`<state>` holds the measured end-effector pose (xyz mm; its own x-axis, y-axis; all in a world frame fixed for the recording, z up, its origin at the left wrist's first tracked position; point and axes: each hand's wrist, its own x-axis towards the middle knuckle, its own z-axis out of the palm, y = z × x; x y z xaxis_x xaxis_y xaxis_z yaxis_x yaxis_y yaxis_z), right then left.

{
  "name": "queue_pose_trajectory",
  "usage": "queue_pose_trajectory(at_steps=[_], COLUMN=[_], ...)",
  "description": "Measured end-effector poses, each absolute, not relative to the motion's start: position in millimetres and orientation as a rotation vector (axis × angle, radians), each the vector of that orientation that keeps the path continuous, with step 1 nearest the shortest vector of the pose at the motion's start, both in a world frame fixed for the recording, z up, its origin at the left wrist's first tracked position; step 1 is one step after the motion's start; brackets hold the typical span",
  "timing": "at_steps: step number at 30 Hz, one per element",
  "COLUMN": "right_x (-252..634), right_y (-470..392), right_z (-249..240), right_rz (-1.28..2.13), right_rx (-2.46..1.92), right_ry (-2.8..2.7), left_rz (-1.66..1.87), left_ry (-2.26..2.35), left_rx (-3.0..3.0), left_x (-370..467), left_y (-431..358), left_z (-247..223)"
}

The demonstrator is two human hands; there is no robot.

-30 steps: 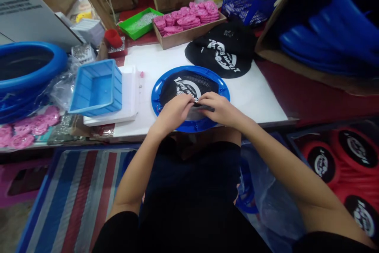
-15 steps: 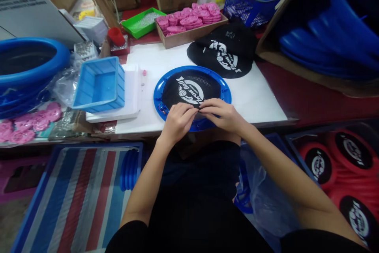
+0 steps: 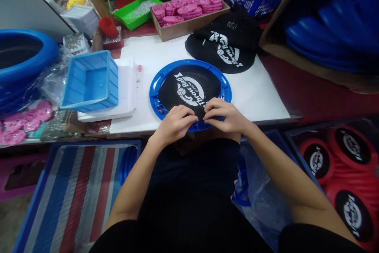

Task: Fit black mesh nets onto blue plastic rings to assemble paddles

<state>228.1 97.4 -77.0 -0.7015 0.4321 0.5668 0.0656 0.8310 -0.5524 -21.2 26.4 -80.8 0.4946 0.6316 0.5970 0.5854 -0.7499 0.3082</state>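
Observation:
A blue plastic ring [image 3: 153,91] lies on the white work surface, with a round black mesh fabric [image 3: 189,85] set inside it. White "Throw Ball" lettering runs across the mesh. At the near edge of the mesh, my left hand [image 3: 177,122] is closed, thumb and fingers pinching the fabric. Just to its right, my right hand [image 3: 224,115] also pinches that edge, a small gap between the two hands. My fingertips partly hide the rim. Behind the ring lies a pile of more black printed mesh pieces [image 3: 219,57].
A light blue bin [image 3: 89,83] stands at left on white sheets. Pink parts fill a cardboard tray [image 3: 189,28] at the back, beside a green tray [image 3: 124,18]. A carton of blue rings [image 3: 334,40] stands right; red finished discs [image 3: 318,162] sit in a crate below.
My hands have moved slightly apart along the near edge of the mesh, left hand leftward. The whole view has shifted a little. The ring stays on the work surface.

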Motion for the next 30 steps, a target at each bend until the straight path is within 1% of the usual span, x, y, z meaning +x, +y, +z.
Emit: queue_pose_trajectory(at_steps=[6,21,30], right_x=[226.9,225.9,226.4], right_y=[95.5,94.3,93.5], right_z=[-79.1,-82.4,-81.4], right_rz=[0.629,0.591,0.589], right_rx=[-0.366,-0.317,-0.365], right_ry=[-2.271,-2.224,-2.246], left_rz=[1.061,1.107,1.012], left_ry=[1.112,1.121,1.182], left_rx=[2.715,2.7,2.614], left_x=[-18.5,-17.1,-16.7], left_y=[25.2,25.1,25.2], left_z=[-81.9,-82.7,-80.3])
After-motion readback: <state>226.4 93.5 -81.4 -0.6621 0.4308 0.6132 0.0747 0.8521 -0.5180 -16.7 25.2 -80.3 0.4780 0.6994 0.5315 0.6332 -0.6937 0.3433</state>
